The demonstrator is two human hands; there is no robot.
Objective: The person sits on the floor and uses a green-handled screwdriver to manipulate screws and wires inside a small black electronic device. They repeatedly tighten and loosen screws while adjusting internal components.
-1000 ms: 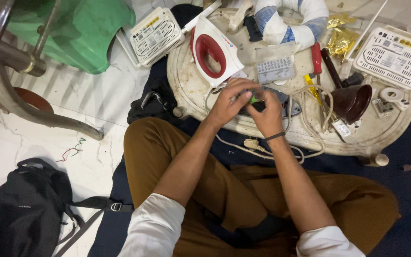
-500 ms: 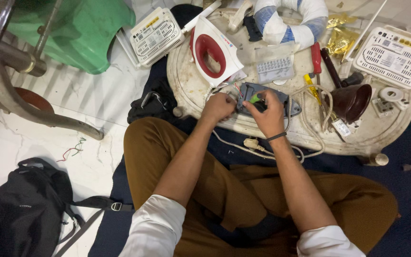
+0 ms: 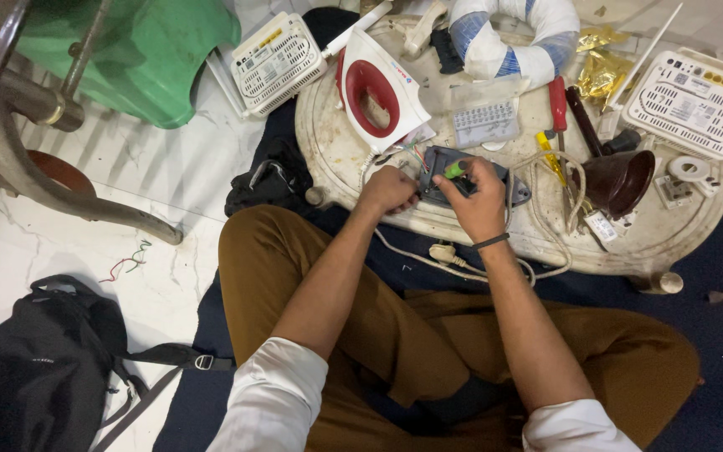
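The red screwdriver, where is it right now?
In the head view, the red screwdriver lies on the round table, right of the keypad and above the right hand.

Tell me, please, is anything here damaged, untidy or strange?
Yes. The red and white iron lies on the white tray table with coloured wires hanging loose at its end. The right hand holds a green-handled tool on a grey part; the left hand steadies it. Wire scraps lie on the floor.

Two white routers (image 3: 279, 61) (image 3: 694, 102), one iron (image 3: 381, 92), one backpack (image 3: 35, 368)
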